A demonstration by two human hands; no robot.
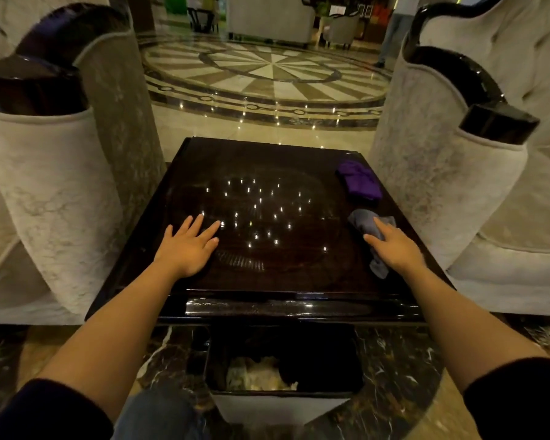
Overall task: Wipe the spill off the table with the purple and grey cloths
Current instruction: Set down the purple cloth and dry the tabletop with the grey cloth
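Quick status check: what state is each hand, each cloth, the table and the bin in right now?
Left hand: flat on the table, empty.
Right hand: pressing on the grey cloth.
Grey cloth: crumpled, under the right hand.
Purple cloth: bunched, untouched, far right corner.
Table: glossy, no spill discernible.
Waste bin: open, holding crumpled paper.

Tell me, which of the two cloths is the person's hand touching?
The crumpled grey cloth, under the right hand. The bunched purple cloth lies untouched farther back on the dark glossy table.

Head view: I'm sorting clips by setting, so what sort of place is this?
Probably a hotel or mall lobby: a patterned marble floor, plush armchairs beside a glossy dark table, more seating beyond.
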